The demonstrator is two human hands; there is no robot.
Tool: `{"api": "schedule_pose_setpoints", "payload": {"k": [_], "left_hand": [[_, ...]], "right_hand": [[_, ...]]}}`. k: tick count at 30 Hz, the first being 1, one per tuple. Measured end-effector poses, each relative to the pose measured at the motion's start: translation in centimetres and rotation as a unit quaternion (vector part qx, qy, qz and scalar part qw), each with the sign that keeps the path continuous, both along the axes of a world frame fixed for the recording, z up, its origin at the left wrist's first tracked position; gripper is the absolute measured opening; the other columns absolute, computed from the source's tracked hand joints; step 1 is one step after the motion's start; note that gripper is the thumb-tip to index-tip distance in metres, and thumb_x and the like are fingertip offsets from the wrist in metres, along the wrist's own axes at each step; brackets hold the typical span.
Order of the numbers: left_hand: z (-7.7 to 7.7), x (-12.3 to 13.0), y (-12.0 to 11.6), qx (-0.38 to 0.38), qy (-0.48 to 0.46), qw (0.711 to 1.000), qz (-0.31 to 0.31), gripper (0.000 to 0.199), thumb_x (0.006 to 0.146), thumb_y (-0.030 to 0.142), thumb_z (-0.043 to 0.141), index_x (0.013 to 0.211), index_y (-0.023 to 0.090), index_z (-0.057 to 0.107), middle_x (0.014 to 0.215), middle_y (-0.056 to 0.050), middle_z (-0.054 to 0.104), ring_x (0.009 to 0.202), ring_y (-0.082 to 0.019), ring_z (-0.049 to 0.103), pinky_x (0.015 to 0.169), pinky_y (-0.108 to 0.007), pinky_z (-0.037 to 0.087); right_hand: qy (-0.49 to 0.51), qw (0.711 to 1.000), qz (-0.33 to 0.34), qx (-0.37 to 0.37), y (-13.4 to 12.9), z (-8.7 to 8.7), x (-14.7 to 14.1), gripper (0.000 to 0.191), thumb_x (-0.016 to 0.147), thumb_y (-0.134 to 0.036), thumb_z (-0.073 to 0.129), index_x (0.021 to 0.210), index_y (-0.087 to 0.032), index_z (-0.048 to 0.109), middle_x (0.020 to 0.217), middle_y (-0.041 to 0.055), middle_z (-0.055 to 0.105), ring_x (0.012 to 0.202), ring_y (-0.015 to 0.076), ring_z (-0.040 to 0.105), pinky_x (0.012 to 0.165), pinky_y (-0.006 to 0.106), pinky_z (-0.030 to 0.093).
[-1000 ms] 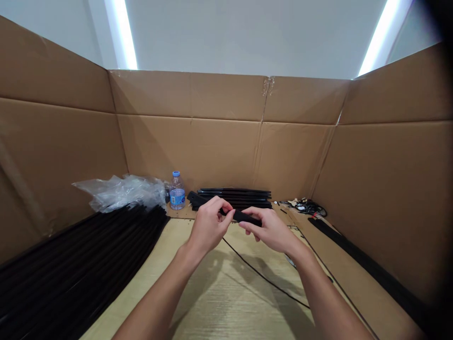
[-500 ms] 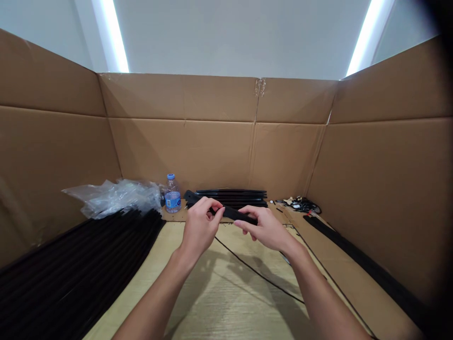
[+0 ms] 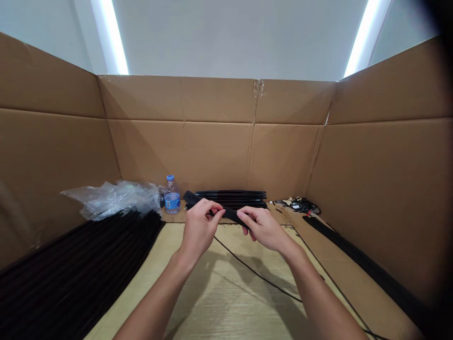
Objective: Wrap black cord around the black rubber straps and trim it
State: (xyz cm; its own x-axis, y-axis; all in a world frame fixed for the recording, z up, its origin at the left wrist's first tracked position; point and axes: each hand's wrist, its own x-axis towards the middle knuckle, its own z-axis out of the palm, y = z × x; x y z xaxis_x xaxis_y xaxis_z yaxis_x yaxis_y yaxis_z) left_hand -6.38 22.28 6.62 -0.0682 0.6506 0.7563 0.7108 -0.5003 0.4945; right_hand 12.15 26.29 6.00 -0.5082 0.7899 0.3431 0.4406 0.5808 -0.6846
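Held up between both hands is a flat black strip [image 3: 231, 214], its wider end with a small hole pointing up and left. My left hand [image 3: 202, 221] pinches it near the middle with thumb and forefinger. On the strip's right end, my right hand [image 3: 261, 226] is closed, thumb on top and fingers beneath. A thin black cord [image 3: 255, 270] runs from below my left hand down to the right, over the pale board [image 3: 226, 302]. Whether the cord joins the strip is hidden.
Long black strips [image 3: 88, 264] lie in rows at the left, with clear plastic bags [image 3: 120, 200] behind. A water bottle [image 3: 172, 196] stands beside a stack of black strips [image 3: 231, 194]. Tangled black cords [image 3: 302, 206] and another long strip [image 3: 361, 259] are at the right. Cardboard walls [image 3: 177, 151] surround everything.
My right thumb has shifted on top of the strip, and the strip's right end now tilts further down. My left hand keeps its pinch in nearly the same place.
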Motion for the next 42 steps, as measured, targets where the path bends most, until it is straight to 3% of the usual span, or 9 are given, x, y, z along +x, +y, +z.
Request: {"api": "schedule_pose_setpoints", "payload": {"k": [13, 19, 25, 32, 42], "left_hand": [[-0.6, 0.18, 0.16, -0.001, 0.021, 1.0, 0.024, 0.014, 0.08, 0.026, 0.068, 0.07, 0.017, 0.063, 0.071, 0.0, 0.061, 0.063, -0.012, 0.054, 0.059, -0.024, 0.041], [-0.64, 0.12, 0.21, 0.006, 0.018, 0.999, 0.032, 0.013, 0.078, 0.025, 0.07, 0.071, 0.017, 0.062, 0.071, 0.0, 0.062, 0.064, -0.012, 0.055, 0.059, -0.024, 0.041], [-0.23, 0.18, -0.07, -0.003, 0.004, 1.0, 0.015, 0.013, 0.077, 0.025, 0.071, 0.071, 0.017, 0.064, 0.072, 0.0, 0.062, 0.063, -0.012, 0.054, 0.058, -0.024, 0.041], [-0.28, 0.11, 0.02, 0.017, 0.007, 1.0, 0.021, 0.015, 0.078, 0.027, 0.069, 0.07, 0.017, 0.063, 0.07, -0.001, 0.062, 0.061, -0.011, 0.053, 0.058, -0.024, 0.041], [-0.26, 0.14, -0.03, 0.018, 0.008, 0.999, 0.026, 0.015, 0.079, 0.027, 0.068, 0.069, 0.017, 0.063, 0.069, -0.001, 0.062, 0.061, -0.012, 0.054, 0.056, -0.024, 0.04]], "right_hand": [[0.0, 1.0, -0.004, -0.016, -0.06, -0.21, -0.04, 0.041, 0.087, -0.053, 0.044, 0.093, -0.018, 0.063, 0.063, -0.001, 0.061, 0.048, 0.0021, 0.048, 0.05, 0.013, 0.03], [0.01, 0.998, 0.011, -0.059, 0.11, -0.64, 0.08, 0.043, 0.077, -0.055, 0.058, 0.096, -0.016, 0.06, 0.073, 0.001, 0.065, 0.051, 0.0041, 0.054, 0.048, 0.014, 0.036], [0.013, 0.997, 0.056, -0.058, 0.03, -0.48, 0.11, 0.032, 0.086, -0.046, 0.048, 0.096, -0.016, 0.054, 0.081, 0.0026, 0.067, 0.058, 0.0043, 0.058, 0.057, 0.014, 0.04], [0.006, 0.999, 0.032, -0.025, -0.15, -0.28, 0.02, 0.039, 0.085, -0.051, 0.05, 0.098, -0.015, 0.059, 0.071, 0.0011, 0.064, 0.058, 0.0039, 0.051, 0.057, 0.014, 0.033], [-0.002, 0.999, 0.038, -0.018, 0.15, -0.27, 0.25, 0.047, 0.09, -0.054, 0.036, 0.083, -0.014, 0.06, 0.069, 0.0012, 0.063, 0.054, 0.0027, 0.047, 0.057, 0.014, 0.033]]}}
